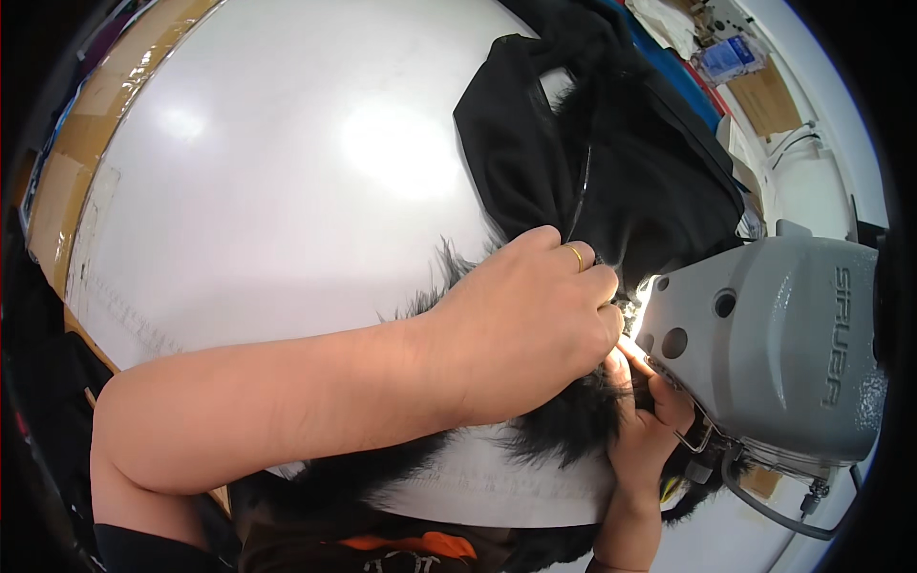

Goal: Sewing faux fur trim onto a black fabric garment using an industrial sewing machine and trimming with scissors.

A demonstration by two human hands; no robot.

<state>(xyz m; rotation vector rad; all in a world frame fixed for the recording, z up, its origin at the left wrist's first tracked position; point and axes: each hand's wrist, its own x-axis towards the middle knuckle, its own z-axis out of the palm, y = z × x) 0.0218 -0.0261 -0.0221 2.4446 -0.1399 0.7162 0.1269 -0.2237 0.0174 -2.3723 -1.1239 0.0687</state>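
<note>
My left hand (544, 320), with a gold ring, reaches across and grips the black fabric (650, 191) beside the lit needle area of a grey sewing machine (774, 334); its fingers are curled. My right hand (645, 430) is lower, partly behind it, fingertips close together at the fabric edge beside the presser area; what they hold is hidden. Long black fur trim (554, 435) lies under and around my hands, and more fabric with a thin shiny strip stretches back from the machine.
The white worktable (267, 191) has a taped cardboard edge (76, 162) on the left. At the back right lie blue cloth, a blue-labelled plastic packet (726, 59), cardboard pieces (764, 95) and papers. A cable (783, 516) loops below the machine head.
</note>
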